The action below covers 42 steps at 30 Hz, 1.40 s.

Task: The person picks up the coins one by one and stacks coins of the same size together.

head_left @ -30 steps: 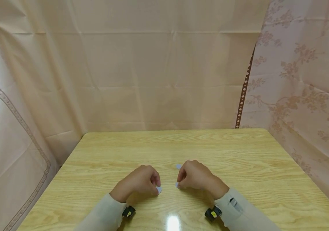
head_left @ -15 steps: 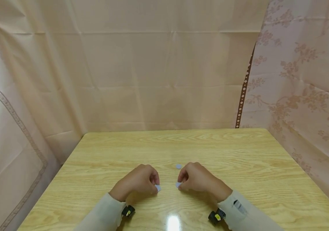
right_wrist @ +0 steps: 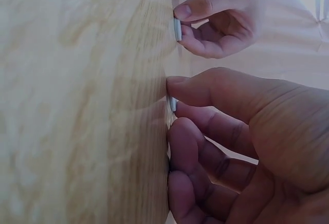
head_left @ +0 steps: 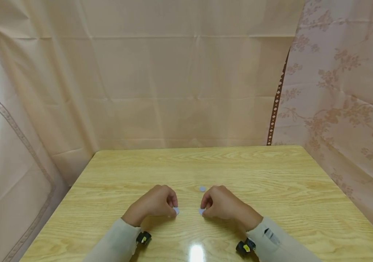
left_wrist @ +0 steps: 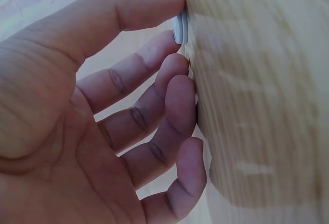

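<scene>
Twin pinches near the loose disc (head_left: 202, 189)

Head view: loose disc flat on wood-grain counter (head_left: 186, 165). On its near side, right hand (head_left: 223, 203) fingers pinch the right disc (head_left: 201, 211), partly covering it; knuckles just beside the loose disc. Nearer and to its left, left hand (head_left: 156, 201) fingers pinch the left disc (head_left: 176, 210). Beyond it, tan curtain (head_left: 180, 91); well to its right, floral cloth (head_left: 347, 91).

Left wrist view: thumb and forefinger narrow on the left disc, edge-on; remaining fingers bent.

Right wrist view: both pinches visible, right thumb hiding part of the right disc.
</scene>
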{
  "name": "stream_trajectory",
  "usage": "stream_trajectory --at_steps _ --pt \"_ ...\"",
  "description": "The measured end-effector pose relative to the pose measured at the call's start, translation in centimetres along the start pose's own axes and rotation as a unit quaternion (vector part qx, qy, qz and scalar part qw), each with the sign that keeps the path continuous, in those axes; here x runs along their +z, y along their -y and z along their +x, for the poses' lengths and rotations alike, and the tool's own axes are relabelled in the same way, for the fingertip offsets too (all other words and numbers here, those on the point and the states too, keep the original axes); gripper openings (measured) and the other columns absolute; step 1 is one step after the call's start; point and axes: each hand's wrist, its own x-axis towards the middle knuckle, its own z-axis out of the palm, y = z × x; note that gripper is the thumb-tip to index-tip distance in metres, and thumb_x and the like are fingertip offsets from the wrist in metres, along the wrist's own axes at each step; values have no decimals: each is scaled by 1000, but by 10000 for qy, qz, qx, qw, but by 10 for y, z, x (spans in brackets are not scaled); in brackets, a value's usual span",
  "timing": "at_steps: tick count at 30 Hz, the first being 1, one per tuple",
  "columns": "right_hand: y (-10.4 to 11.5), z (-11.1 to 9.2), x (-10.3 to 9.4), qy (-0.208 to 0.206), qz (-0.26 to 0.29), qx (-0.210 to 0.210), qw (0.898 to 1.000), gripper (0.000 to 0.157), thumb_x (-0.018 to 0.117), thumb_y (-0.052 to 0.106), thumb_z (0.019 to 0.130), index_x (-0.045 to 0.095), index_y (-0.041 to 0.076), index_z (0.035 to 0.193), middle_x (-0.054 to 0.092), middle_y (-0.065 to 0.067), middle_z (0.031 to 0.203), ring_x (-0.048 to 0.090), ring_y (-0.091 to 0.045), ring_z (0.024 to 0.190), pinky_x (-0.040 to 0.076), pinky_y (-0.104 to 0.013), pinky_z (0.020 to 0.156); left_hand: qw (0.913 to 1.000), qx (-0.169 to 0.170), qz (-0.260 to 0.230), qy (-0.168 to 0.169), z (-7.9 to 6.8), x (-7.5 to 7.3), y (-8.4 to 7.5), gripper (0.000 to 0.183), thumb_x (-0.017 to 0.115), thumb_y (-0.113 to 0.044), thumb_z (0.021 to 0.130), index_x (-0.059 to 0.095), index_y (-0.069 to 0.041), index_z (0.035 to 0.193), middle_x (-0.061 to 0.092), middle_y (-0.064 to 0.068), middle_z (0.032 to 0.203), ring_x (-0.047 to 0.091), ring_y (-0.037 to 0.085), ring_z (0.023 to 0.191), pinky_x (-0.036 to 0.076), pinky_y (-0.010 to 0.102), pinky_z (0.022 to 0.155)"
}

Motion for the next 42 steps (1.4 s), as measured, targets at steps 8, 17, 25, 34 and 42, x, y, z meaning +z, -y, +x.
stream_trajectory --at_steps 8,17,25,34,42 --pt "1 -8 1 10 51 -91 9999 10 86 12 83 76 16 84 65 7 73 56 -7 65 49 -23 59 10000 -32 -3 -24 -1 -1 1 20 87 -8 76 69 -18 77 65 -3 72 56 13 67 49 30 61" --pt "3 -17 3 159 456 -144 9987 9 85 10 83 77 13 86 63 4 69 52 -4 59 44 -19 54 9999 -95 -47 -70 -1 -2 3 19 86 -7 77 69 -17 77 66 -3 74 58 14 69 50 32 64" --pt "3 -18 6 143 691 -168 9974 9 84 10 83 76 11 88 62 3 66 49 -3 55 41 -17 50 9997 -209 -51 -77 0 -3 7 20 87 -9 77 69 -16 79 67 -3 76 61 16 71 52 33 66" --pt "2 -16 8 -38 733 -7 9973 10 84 10 84 75 11 87 61 3 63 50 -5 52 42 -19 48 9997 -226 -33 -67 -1 -3 5 19 87 -8 77 69 -16 80 67 -2 75 60 16 70 52 33 65" --pt "1 -16 9 -3 794 22 9968 11 85 9 84 74 11 87 61 3 62 51 -6 51 43 -18 47 9995 -291 -58 -90 -2 -5 3 21 88 -9 76 69 -13 83 66 0 77 60 17 71 52 33 66"
